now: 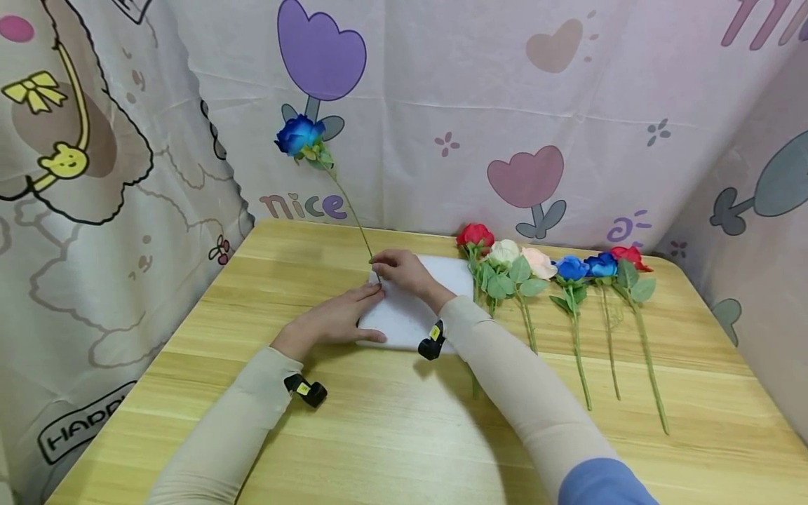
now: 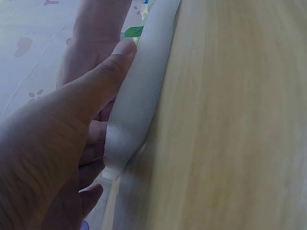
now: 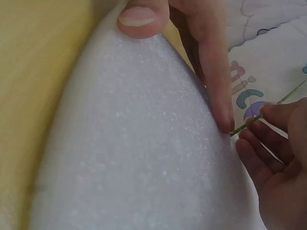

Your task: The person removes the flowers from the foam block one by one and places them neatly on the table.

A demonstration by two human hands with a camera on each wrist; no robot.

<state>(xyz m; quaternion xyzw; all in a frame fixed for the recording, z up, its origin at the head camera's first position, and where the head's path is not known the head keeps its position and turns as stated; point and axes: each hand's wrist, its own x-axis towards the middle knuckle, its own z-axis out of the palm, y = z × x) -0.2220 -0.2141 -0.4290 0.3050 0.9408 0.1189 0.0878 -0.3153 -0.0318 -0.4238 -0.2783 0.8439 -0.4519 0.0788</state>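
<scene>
My right hand (image 1: 407, 272) pinches the lower stem of a blue artificial rose (image 1: 300, 135). The bloom leans up and to the left, against the curtain in the head view. Below it, a white foam block (image 1: 413, 315) lies on the table, and the stem's lower end meets it near its far left corner. Whether the tip is sunk into the foam I cannot tell. On the block's left side rests my left hand (image 1: 334, 319), fingers extended beside the stem (image 3: 249, 123) and thumb spread along the near edge.
Right of the block lie several artificial flowers: a red rose (image 1: 476, 237), a white one (image 1: 504, 252), a pale pink one (image 1: 538, 262), blue ones (image 1: 571, 268) and another red one (image 1: 630, 257). Printed curtains (image 1: 429, 84) stand behind the wooden table (image 1: 379, 428).
</scene>
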